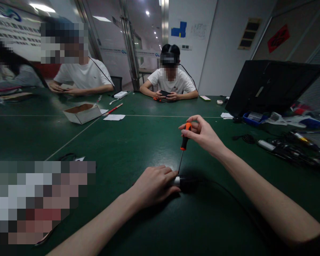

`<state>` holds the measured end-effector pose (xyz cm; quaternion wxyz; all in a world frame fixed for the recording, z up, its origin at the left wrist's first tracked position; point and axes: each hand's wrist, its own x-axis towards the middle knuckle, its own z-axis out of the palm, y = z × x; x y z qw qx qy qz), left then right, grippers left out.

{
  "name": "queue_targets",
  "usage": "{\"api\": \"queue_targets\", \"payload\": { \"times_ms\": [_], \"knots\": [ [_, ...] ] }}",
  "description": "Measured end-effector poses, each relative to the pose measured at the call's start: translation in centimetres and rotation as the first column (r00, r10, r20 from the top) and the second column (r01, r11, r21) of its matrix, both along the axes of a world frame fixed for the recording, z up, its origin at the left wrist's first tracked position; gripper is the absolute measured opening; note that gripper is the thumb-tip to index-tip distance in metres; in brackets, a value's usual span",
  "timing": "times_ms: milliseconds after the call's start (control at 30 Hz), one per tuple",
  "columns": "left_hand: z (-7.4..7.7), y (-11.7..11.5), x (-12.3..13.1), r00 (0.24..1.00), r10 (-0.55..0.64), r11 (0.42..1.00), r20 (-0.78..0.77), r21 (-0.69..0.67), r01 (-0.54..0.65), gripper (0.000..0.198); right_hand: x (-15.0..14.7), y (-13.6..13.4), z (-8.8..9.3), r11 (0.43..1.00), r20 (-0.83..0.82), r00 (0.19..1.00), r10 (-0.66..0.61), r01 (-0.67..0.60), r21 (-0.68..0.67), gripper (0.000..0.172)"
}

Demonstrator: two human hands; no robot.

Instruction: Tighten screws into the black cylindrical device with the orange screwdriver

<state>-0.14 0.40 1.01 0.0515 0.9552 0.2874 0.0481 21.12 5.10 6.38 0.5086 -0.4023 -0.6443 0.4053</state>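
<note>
My right hand (200,131) grips the handle of an orange and black screwdriver (185,142), held nearly upright with its shaft pointing down. The screwdriver's tip meets the top of a silver and black cylindrical device (185,182) lying on the green table. My left hand (156,185) is wrapped over the silver end of that device and presses it to the tabletop, hiding much of it. A black cable (226,190) runs from the device's dark end to the right. Shadow makes the black end hard to make out.
A white open box (82,113), a red pencil-like stick (114,108) and paper (114,117) lie ahead left. At right stand a black monitor (266,89), a blue tray (254,118) and tangled cables (290,149). Across the table, a person (173,81) holds a phone; others sit left.
</note>
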Motion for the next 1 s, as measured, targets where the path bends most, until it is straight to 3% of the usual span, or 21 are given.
{"api": "queue_targets", "payload": {
  "times_ms": [200, 533, 1000],
  "knots": [
    [0.07, -0.05, 0.03, 1.0, 0.005, 1.0, 0.002, -0.005, -0.005, 0.023, 0.17, 0.11, 0.05, 1.0, 0.047, 0.999, 0.009, -0.01, 0.017, 0.029],
    [0.0, 0.09, -0.03, 1.0, 0.001, 1.0, -0.011, -0.011, -0.001, 0.024, 0.03, 0.15, -0.22, 0.998, -0.06, 0.998, 0.002, -0.006, -0.067, 0.041],
    [-0.16, 0.12, -0.07, 1.0, -0.003, 1.0, 0.013, -0.004, 0.003, 0.024, -0.01, -0.17, 0.14, 0.993, -0.021, 1.0, 0.019, -0.022, -0.115, 0.032]
  ]
}}
